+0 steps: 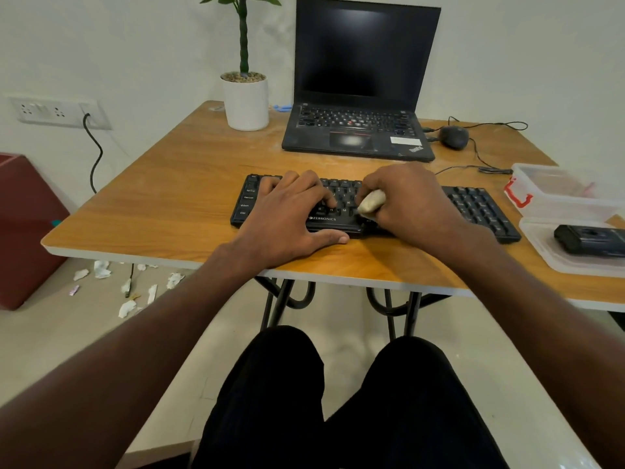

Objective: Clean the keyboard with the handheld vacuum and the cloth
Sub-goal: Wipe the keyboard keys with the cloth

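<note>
Cloth (371,202) bunched in right hand (409,201), fingers curled round it, pressed onto middle keys of keyboard (480,209) at near table (189,170) edge. Left hand (291,211) flat, fingers straight, bracing left half. Wiping step judged underway. Vacuum (590,243) parked in tray (541,252), far right. Next: sweep cloth rightward over uncovered keys.

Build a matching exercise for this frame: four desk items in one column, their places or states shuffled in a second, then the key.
1. black Zebronics keyboard
2. crumpled beige cloth
3. black handheld vacuum
4. black wired mouse

A. lying in a clear plastic tray
B. gripped by the right hand
C. beside the open laptop
D. steadied under the left hand

Pairs: 1-D, 2-B, 3-A, 4-C
</note>
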Demonstrator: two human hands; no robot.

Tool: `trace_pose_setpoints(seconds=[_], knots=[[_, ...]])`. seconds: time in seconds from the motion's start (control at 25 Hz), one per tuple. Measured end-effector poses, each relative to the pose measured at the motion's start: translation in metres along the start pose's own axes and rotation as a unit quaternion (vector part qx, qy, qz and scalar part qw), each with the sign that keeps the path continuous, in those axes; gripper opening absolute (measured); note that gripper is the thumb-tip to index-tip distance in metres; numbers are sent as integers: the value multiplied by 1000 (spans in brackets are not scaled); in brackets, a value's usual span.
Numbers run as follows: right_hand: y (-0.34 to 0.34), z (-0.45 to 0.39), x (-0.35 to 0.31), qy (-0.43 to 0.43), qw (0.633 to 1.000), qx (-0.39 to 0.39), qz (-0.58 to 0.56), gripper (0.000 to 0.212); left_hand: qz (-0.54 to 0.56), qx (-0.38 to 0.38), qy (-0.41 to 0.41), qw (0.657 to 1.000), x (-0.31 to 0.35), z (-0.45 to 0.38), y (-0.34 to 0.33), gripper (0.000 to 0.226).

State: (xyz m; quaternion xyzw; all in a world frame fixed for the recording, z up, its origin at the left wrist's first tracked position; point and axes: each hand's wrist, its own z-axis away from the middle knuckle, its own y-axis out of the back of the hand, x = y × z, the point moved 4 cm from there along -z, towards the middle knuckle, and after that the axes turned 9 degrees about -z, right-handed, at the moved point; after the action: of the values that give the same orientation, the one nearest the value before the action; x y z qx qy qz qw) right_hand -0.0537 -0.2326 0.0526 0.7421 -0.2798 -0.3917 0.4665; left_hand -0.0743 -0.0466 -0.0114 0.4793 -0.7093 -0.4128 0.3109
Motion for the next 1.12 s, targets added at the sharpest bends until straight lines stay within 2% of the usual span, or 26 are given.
trace_pose_setpoints(seconds=[0.12,0.28,0.6,0.64,0.76,0.8,0.92,0.96,1.04,1.12], knots=[[1,5,-3,19,994,-84,-71,26,-4,-2,2,1000,0,-1,0,68],[-1,7,-9,4,999,-26,-34,25,-2,-3,3,1000,-1,0,0,68],[3,6,-17,-14,992,-121,-39,24,4,1,5,1000,0,2,2,65],[2,6,-16,-14,992,-107,-59,25,2,3,3,1000,0,2,2,64],[13,2,-4,-16,995,52,-78,25,-6,9,-27,1000,6,3,4,58],[14,1,1,-18,995,55,-80,25,-7,14,-43,999,8,4,5,54],[8,0,14,-40,999,-16,-11,24,8,16,-65,998,9,4,6,45],[7,0,17,-52,998,-7,18,25,15,16,-66,998,9,5,5,44],[8,2,18,-43,996,59,40,28,19,16,-68,997,8,5,4,43],[7,4,9,3,992,121,-36,35,22,18,-66,997,8,4,4,41]])
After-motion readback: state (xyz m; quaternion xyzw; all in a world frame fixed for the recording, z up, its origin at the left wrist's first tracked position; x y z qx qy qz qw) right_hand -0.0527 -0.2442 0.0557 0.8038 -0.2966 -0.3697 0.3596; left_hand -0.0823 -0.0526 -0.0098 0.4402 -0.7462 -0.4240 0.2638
